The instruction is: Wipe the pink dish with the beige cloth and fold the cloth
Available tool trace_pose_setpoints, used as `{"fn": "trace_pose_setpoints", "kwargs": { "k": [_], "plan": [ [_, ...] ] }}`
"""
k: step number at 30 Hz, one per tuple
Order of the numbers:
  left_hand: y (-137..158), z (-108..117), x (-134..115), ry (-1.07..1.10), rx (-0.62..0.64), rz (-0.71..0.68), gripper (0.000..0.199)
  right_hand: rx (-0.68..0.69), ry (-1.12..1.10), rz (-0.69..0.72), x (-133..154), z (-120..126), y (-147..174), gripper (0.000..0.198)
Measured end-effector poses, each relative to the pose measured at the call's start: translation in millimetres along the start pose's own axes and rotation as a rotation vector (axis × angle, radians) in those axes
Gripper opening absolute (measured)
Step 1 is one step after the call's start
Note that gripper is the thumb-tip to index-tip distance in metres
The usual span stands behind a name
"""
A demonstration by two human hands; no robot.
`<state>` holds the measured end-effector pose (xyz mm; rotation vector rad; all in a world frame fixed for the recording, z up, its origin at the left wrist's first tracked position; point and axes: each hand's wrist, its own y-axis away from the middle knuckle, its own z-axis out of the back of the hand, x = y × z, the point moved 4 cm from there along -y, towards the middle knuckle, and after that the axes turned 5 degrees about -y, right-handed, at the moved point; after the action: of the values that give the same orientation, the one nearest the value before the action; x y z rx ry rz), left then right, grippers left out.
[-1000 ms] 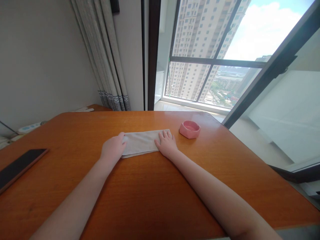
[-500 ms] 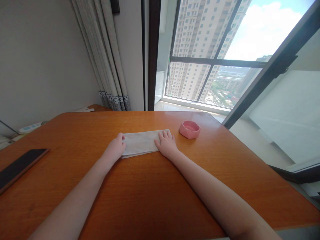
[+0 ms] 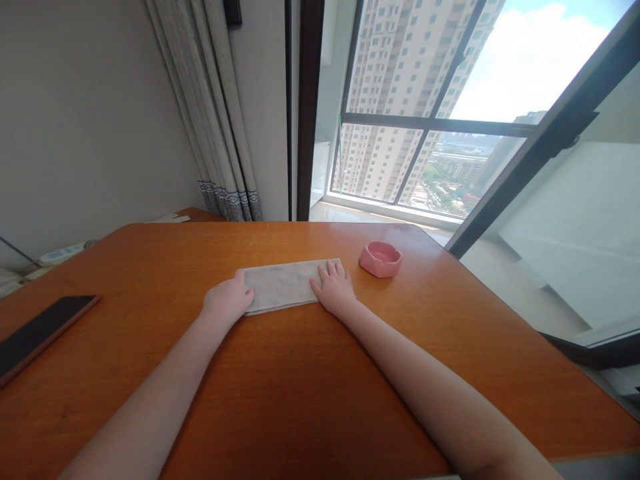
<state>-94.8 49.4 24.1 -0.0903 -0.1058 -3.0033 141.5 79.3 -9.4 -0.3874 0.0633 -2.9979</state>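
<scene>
A light grey folded cloth (image 3: 283, 287) lies flat on the wooden table in a long strip, its layers showing along the near edge. At its left end, my left hand (image 3: 227, 299) is closed on the cloth's edge, thumb toward the middle; most of its other fingers are hidden behind the hand. My right hand (image 3: 336, 288) rests palm down on the right end, fingers spread over the fabric. Just right of that hand stands a pink ashtray-like bowl (image 3: 381, 260) with angular sides, apart from both the hand and the cloth.
A dark phone-like slab (image 3: 47, 333) lies at the left of the wooden table (image 3: 300, 400). Past the far left edge are a white power strip (image 3: 63, 255) and some papers. A grey curtain (image 3: 220, 133) hangs behind, and a large framed window stands at the back right.
My left hand has turned slightly at the cloth's left end, its curled fingers now less visible. My right hand and the cloth stay nearly as they were.
</scene>
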Motion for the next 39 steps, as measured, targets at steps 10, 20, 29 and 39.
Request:
{"fn": "trace_pose_setpoints", "kwargs": {
  "k": [10,20,29,39],
  "plan": [
    [-5,1,-8,0.289,-0.215,-0.14,0.05,-0.046,0.0,0.032,4,6,2,0.054],
    [5,25,1,0.683,-0.638,-0.133,0.043,-0.026,-0.15,0.448,31,15,16,0.029],
    [28,0,-64,0.759,-0.344,-0.689,0.035,0.031,-0.315,0.697,52,3,24,0.025],
    [35,3,-71,0.73,-0.296,-0.749,0.028,-0.025,-0.336,0.527,34,5,10,0.015]
  ]
}}
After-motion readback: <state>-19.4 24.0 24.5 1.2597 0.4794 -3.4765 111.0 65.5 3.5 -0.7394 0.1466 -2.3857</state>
